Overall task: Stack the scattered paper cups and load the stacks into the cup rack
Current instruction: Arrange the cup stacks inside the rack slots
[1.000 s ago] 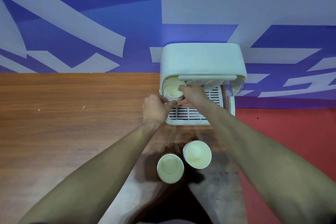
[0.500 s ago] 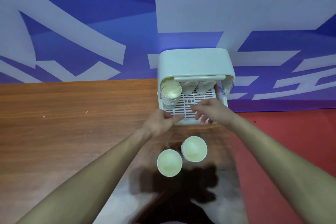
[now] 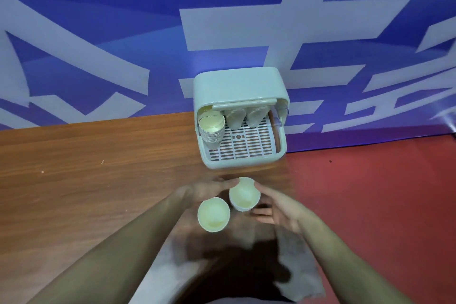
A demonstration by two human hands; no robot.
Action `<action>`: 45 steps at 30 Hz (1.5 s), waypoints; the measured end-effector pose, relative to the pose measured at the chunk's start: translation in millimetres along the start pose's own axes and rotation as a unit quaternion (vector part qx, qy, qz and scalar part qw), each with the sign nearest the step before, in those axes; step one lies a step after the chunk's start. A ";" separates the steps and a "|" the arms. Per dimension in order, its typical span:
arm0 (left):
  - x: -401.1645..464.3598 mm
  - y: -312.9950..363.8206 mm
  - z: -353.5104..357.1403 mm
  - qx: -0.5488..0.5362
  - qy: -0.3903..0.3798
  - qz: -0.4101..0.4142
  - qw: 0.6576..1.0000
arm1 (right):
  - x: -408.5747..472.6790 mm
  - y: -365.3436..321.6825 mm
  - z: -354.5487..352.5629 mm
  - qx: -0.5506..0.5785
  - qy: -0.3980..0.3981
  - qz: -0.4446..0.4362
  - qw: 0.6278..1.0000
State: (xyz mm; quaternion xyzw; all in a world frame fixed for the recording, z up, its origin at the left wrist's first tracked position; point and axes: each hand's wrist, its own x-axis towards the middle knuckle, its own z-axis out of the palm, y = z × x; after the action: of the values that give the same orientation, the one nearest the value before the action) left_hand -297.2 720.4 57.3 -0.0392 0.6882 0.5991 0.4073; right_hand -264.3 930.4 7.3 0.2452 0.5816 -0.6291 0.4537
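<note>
Two pale upright paper cups [image 3: 244, 196] sit between open-fingered, empty hands [image 3: 276, 207].

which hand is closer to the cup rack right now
Left. The left hand is just in front of the cup rack, by the farther cup. The right hand sits lower and farther back, on that cup's other side.

Both hands have drawn back from the cup rack [image 3: 240, 118] to the two loose cups on the bench [image 3: 74, 168] — the left hand [image 3: 209, 189] now reaches behind the farther cup [image 3: 244, 194], the right hand [image 3: 276, 207] spread open just beside it; a second ago both were at the stack in the rack [image 3: 211, 133] — that stack now sits alone
</note>
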 end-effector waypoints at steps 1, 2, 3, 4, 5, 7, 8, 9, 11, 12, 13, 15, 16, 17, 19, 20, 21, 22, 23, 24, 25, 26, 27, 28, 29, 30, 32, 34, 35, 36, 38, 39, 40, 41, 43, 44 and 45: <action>1.0 -2.9 -0.7 0.007 0.008 -0.003 1.000 | 0.3 1.8 1.5 0.011 -0.002 -0.009 1.000; 0.3 -3.4 -1.6 0.017 0.020 -0.008 1.000 | 1.1 3.3 2.6 0.024 -0.003 -0.017 1.000; 2.0 -6.3 -3.7 0.024 0.027 -0.011 0.999 | 1.5 3.9 3.7 0.037 -0.003 -0.024 0.999; 3.0 -7.8 -6.2 0.025 0.034 -0.016 0.999 | 1.6 3.7 5.0 0.048 -0.001 -0.028 0.998; 5.0 -10.8 -9.1 0.027 0.037 -0.019 0.999 | 1.6 2.9 6.3 0.054 0.003 -0.031 0.998; 4.6 -12.5 -10.1 0.013 0.054 -0.023 0.998 | -0.4 -2.3 8.9 0.062 0.012 -0.039 0.997; 3.6 -11.2 -9.2 0.010 0.062 -0.025 0.998 | -2.1 -6.2 9.7 0.065 0.020 -0.048 0.997; 4.6 -9.9 -8.9 0.014 0.069 -0.022 0.997 | -4.5 -11.7 10.0 0.063 0.030 -0.060 0.996; 4.7 1.5 -10.8 0.015 0.083 -0.019 0.996 | -10.4 -28.2 9.1 0.044 0.047 -0.093 0.994; 2.6 13.8 -12.0 0.017 0.095 -0.014 0.995 | -13.4 -38.6 8.4 0.031 0.051 -0.113 0.992; 6.6 20.9 -17.8 0.040 0.111 -0.006 0.993 | -14.7 -49.4 6.8 0.019 0.052 -0.133 0.990; 14.6 36.1 -29.0 0.065 0.141 0.018 0.988 | -16.6 -72.9 3.4 0.015 0.053 -0.155 0.986; 17.1 44.8 -33.4 0.057 0.158 0.027 0.985 | -17.8 -85.1 2.2 0.017 0.056 -0.159 0.985; 21.3 51.3 -38.6 0.047 0.175 0.039 0.983 | -18.3 -97.0 0.8 0.017 0.063 -0.164 0.984; 26.5 64.1 -43.3 0.051 0.201 0.050 0.977 | -18.7 -117.9 0.8 0.009 0.080 -0.178 0.981; 28.5 69.2 -43.9 0.049 0.210 0.054 0.975 | -18.1 -126.0 1.7 0.007 0.087 -0.187 0.978; 33.3 70.2 -44.5 0.032 0.211 0.051 0.976 | -15.1 -132.1 1.9 0.010 0.094 -0.194 0.977; 37.3 70.4 -43.7 0.008 0.209 0.045 0.977 | -11.6 -136.6 2.0 0.012 0.101 -0.195 0.976; 42.1 67.7 -42.8 -0.011 0.212 0.037 0.977 | -7.2 -140.1 1.4 0.013 0.108 -0.192 0.975; 43.6 67.3 -40.7 -0.027 0.207 0.029 0.978 | -2.8 -142.6 0.8 0.013 0.112 -0.186 0.976; 45.6 64.3 -38.9 -0.026 0.198 0.025 0.980 | 2.1 -144.2 -0.5 0.012 0.115 -0.179 0.977; 46.7 61.4 -36.0 -0.019 0.189 0.024 0.982 | 6.1 -145.8 -1.0 0.012 0.116 -0.172 0.978; 47.7 58.3 -33.1 -0.009 0.185 0.027 0.982 | 10.7 -147.0 -2.0 0.011 0.120 -0.164 0.979; 47.7 56.4 -29.2 -0.009 0.187 0.025 0.982 | 14.3 -148.5 -1.8 0.009 0.125 -0.158 0.980; 51.0 53.0 -26.9 -0.017 0.193 0.019 0.981 | 17.8 -150.5 -1.4 0.008 0.131 -0.155 0.979; 54.4 50.8 -26.4 -0.022 0.204 0.011 0.979 | 20.2 -153.4 0.4 0.006 0.136 -0.154 0.979; 63.0 47.3 -27.1 -0.018 0.223 0.002 0.975 | 24.4 -160.5 4.4 0.001 0.142 -0.158 0.977; 70.9 45.7 -28.2 -0.014 0.239 0.003 0.971 | 26.9 -166.7 7.5 -0.002 0.147 -0.166 0.975; 76.0 43.0 -29.6 -0.018 0.254 0.001 0.967 | 31.0 -168.4 6.4 -0.006 0.146 -0.168 0.975; 80.9 40.9 -30.0 -0.024 0.275 -0.002 0.961 | 36.3 -169.6 4.8 -0.014 0.143 -0.167 0.975; 89.5 37.6 -29.1 -0.040 0.318 -0.001 0.947 | 44.6 -171.3 3.1 -0.027 0.138 -0.162 0.977; 93.3 36.5 -27.7 -0.045 0.337 -0.002 0.940 | 50.2 -172.1 1.8 -0.029 0.136 -0.162 0.977; 96.1 36.5 -26.0 -0.046 0.354 -0.006 0.934 | 55.3 -172.7 1.2 -0.028 0.132 -0.161 0.978; 99.7 36.1 -24.6 -0.049 0.371 -0.005 0.927 | 59.3 -173.4 0.6 -0.029 0.126 -0.158 0.979; 103.8 37.5 -20.2 -0.064 0.409 -0.010 0.910 | 64.3 -174.3 1.0 -0.027 0.121 -0.154 0.980; 105.7 38.8 -17.6 -0.087 0.433 -0.018 0.897 | 66.6 -174.6 1.2 -0.025 0.123 -0.154 0.980; 107.9 39.8 -15.5 -0.123 0.454 -0.029 0.882 | 69.2 -175.4 0.6 -0.026 0.126 -0.156 0.979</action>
State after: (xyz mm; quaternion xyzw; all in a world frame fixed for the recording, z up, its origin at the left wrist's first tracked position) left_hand -398.5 765.1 22.4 -0.3765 0.7172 0.5834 0.0593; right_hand -446.7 894.6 38.9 0.2162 0.6815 -0.6409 0.2794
